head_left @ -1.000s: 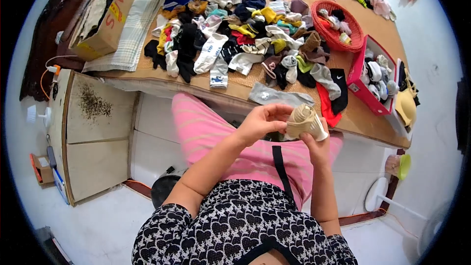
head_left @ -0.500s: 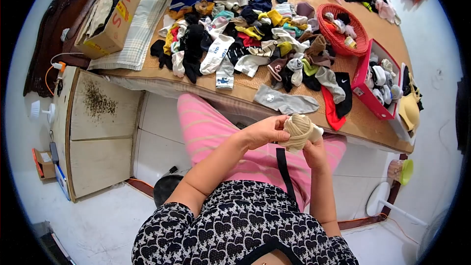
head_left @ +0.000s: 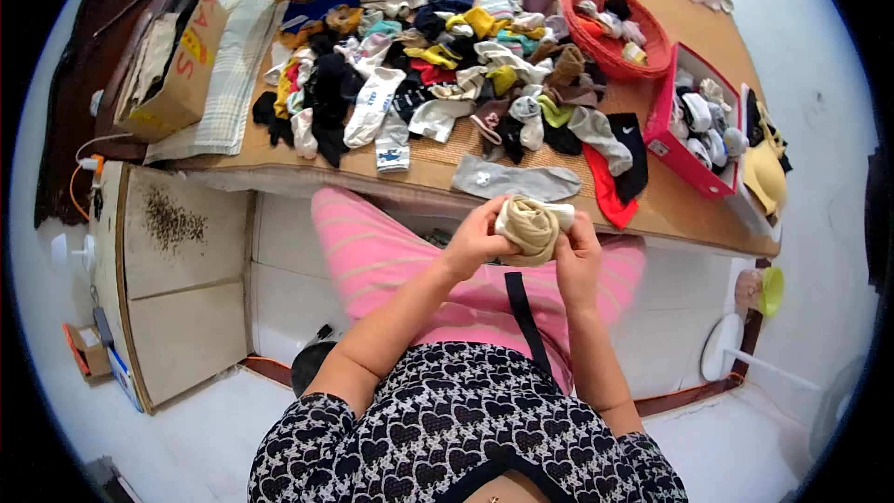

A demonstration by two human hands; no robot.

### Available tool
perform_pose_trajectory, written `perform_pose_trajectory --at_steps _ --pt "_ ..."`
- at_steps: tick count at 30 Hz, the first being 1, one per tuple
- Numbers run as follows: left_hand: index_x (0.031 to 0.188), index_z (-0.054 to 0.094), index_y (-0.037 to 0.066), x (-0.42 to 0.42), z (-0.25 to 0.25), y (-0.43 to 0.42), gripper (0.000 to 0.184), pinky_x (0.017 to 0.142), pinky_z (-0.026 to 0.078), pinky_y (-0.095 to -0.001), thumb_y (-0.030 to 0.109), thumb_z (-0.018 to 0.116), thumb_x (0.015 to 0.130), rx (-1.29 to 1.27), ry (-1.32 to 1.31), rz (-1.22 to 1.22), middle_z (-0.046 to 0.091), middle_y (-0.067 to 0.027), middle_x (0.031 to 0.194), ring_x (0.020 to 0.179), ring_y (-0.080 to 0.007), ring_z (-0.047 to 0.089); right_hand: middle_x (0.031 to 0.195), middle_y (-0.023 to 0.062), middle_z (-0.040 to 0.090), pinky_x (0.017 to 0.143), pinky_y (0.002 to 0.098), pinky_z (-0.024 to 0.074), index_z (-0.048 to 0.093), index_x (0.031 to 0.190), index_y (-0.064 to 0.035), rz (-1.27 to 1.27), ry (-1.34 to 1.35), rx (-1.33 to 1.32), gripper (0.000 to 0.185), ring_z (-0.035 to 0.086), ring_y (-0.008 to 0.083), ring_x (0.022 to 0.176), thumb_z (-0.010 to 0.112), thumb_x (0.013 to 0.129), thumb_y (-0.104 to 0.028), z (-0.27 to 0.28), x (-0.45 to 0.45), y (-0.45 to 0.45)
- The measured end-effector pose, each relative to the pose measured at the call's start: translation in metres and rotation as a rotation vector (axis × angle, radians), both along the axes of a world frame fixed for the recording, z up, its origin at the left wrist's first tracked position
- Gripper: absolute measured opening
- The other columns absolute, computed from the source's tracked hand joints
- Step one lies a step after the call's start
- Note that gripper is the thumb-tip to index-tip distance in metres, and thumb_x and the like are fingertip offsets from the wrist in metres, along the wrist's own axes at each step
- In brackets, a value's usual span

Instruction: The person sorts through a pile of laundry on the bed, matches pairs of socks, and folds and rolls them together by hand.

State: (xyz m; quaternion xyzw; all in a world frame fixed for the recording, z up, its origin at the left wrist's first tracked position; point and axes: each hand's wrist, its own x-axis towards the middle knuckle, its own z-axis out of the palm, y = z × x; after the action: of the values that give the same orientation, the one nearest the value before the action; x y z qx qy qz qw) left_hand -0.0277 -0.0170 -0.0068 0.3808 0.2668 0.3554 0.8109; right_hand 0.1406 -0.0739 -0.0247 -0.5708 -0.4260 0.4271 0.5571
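Note:
Above my lap, both hands grip a rolled-up beige sock ball (head_left: 533, 231) with some white showing at its edges. My left hand (head_left: 477, 238) pinches it from the left side, thumb in front. On the right, my right hand (head_left: 578, 250) holds its edge and a white part with thumb and fingers. Just beyond my hands, a flat grey sock (head_left: 515, 178) lies along the table's front edge. Behind it spreads a large heap of mixed loose socks (head_left: 433, 65). A red sock (head_left: 610, 188) and a black sock (head_left: 629, 154) lie to the right.
A red basket (head_left: 596, 63) and a pink-red box (head_left: 659, 130) with rolled socks stand on the table (head_left: 270, 156) at right. Beside the box lies a beige bra (head_left: 765, 177). Cardboard boxes (head_left: 182, 65) stand at left, above a cabinet (head_left: 186, 261).
The sock ball has turned in my hands, so its spiral folded side now faces me. My view has shifted slightly, and the table's things appear further left.

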Motion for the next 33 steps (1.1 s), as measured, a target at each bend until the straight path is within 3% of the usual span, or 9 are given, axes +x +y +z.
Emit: perform_pose_trajectory --at_steps 2,10,11,15,16,19,27,31,33 --pt "0.114 0.051 0.002 -0.001 -0.003 0.001 0.052 0.086 0.044 -0.0255 0.003 0.065 0.064 0.082 0.018 -0.007 0.059 -0.001 0.102 0.093 -0.0097 0.055 0.09 0.0021 0.055 0.066 0.0222 0.0431 0.062 0.096 0.0004 -0.098 -0.226 0.212 0.014 0.053 0.0101 0.076 0.062 0.086 -0.008 0.009 -0.003 0.004" --pt "0.118 0.052 0.0 0.002 -0.006 0.005 0.065 0.105 0.032 -0.0327 0.008 0.075 0.057 0.47 0.071 -0.253 0.033 -0.0131 0.144 0.126 -0.0204 0.04 0.081 0.0035 0.059 0.065 0.0229 0.0438 0.062 0.085 -0.0002 -0.126 -0.023 0.006 0.009 0.054 0.0101 0.072 0.066 0.081 -0.007 0.013 -0.015 0.004" --pt "0.123 0.049 -0.001 0.002 -0.007 0.002 0.072 0.106 0.03 -0.0334 0.006 0.074 0.055 0.333 -0.007 -0.28 0.03 -0.0133 0.145 0.127 -0.0212 0.038 0.078 0.0036 0.059 0.064 0.0233 0.0435 0.062 0.082 0.0 -0.118 0.001 -0.007 0.007 0.053 0.0103 0.07 0.066 0.08 -0.006 0.017 -0.016 0.002" --pt "0.086 0.05 0.005 0.001 -0.009 0.001 0.042 0.098 0.035 -0.0313 0.004 0.071 0.051 0.317 0.033 -0.176 0.048 -0.0089 0.12 0.113 -0.0176 0.046 0.078 0.0049 0.059 0.064 0.0245 0.0435 0.06 0.081 0.0004 -0.153 -0.167 0.007 0.008 0.052 0.0118 0.068 0.065 0.079 -0.005 0.008 -0.013 0.0" --pt "0.089 0.05 0.004 0.001 -0.005 0.0 0.042 0.094 0.037 -0.0285 0.003 0.072 0.053 0.253 -0.012 -0.153 0.048 -0.0073 0.115 0.107 -0.0144 0.046 0.078 0.0045 0.058 0.065 0.0244 0.0435 0.059 0.084 0.0008 -0.155 -0.189 -0.025 0.007 0.053 0.0115 0.069 0.063 0.081 -0.005 0.008 -0.012 0.0" --pt "0.091 0.051 0.006 0.0 -0.013 0.0 0.045 0.092 0.038 -0.028 0.002 0.072 0.052 0.214 -0.001 -0.12 0.048 -0.0044 0.116 0.104 -0.012 0.049 0.079 0.0035 0.057 0.067 0.0229 0.0432 0.057 0.088 0.0004 -0.177 -0.042 -0.012 0.008 0.053 0.0097 0.072 0.061 0.084 -0.005 0.009 -0.013 0.003" --pt "0.106 0.048 0.005 -0.008 -0.017 0.0 0.067 0.088 0.043 -0.0268 0.002 0.07 0.042 -0.144 -0.311 -0.167 0.055 -0.0037 0.102 0.096 -0.0141 0.055 0.081 0.0012 0.055 0.072 0.028 0.0494 0.049 0.098 -0.0088 -0.052 0.94 -0.138 0.012 0.058 0.0125 0.079 0.055 0.093 -0.018 0.016 -0.012 0.006" --pt "0.112 0.046 0.002 -0.013 -0.012 0.0 0.068 0.088 0.045 -0.0321 0.005 0.063 0.046 -0.25 -0.486 -0.106 0.056 -0.0098 0.106 0.098 -0.0213 0.057 0.082 0.0007 0.053 0.072 0.0282 0.0498 0.05 0.102 -0.0112 -0.008 1.058 -0.295 0.017 0.058 0.014 0.08 0.05 0.095 -0.026 0.02 -0.02 0.001" --pt "0.117 0.045 -0.001 -0.016 -0.002 -0.001 0.065 0.085 0.048 -0.0345 0.01 0.057 0.054 -0.332 -0.493 0.013 0.056 -0.014 0.111 0.097 -0.025 0.058 0.094 0.004 0.057 0.078 0.0328 0.0488 0.05 0.106 -0.0105 0.154 1.063 -0.337 0.028 0.058 0.0172 0.088 0.043 0.096 -0.036 0.028 -0.031 -0.002"
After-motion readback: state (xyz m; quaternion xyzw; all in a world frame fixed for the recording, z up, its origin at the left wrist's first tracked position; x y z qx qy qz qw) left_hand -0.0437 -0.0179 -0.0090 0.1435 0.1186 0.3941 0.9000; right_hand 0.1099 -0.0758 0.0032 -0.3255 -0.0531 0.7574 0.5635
